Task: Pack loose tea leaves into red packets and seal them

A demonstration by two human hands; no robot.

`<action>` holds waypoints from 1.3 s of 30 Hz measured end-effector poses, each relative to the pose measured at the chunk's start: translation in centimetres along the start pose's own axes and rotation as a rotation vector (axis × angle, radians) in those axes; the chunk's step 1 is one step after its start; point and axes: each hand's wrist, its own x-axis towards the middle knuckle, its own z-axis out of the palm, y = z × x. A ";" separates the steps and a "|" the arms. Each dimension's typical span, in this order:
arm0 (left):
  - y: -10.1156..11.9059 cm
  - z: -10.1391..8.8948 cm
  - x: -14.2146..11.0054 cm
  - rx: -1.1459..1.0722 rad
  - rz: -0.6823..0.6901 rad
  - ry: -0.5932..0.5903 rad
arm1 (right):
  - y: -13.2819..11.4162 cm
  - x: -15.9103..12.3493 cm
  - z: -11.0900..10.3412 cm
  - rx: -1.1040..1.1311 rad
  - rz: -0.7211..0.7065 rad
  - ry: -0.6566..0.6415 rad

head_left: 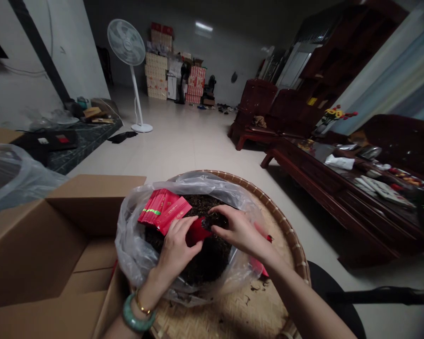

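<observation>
A clear plastic bag (127,240) of loose, dark dried tea leaves (207,263) stands with its mouth spread wide. Above the leaves, my left hand (178,242) is closed around a small red packet (197,231), its opening facing right. Close to that opening, my right hand (238,228) curls its thumb and index finger around a dark clump of tea leaves; the other fingers are partly hidden. A stack of flat red packets (159,207) lies on the leaves at the bag's left side, just beyond my left hand.
The bag rests on a round woven bamboo tray (233,310) with scattered leaf bits. More red packets (259,266) lie at its right. An open cardboard box (28,254) is on the left. Beyond are a white standing fan (127,44) and a dark wooden table (314,188).
</observation>
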 end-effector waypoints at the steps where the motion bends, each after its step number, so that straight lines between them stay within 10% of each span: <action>1: 0.0 0.1 0.0 0.002 -0.001 -0.001 | -0.2 -0.1 0.0 -0.046 -0.016 -0.003; 32: -0.1 0.3 -0.2 0.000 0.004 -0.022 | -1.2 0.5 -0.8 -0.349 -0.072 -0.240; 39: -0.8 0.3 -0.2 -0.011 -0.039 0.012 | -0.6 1.0 0.9 -0.204 -0.118 -0.084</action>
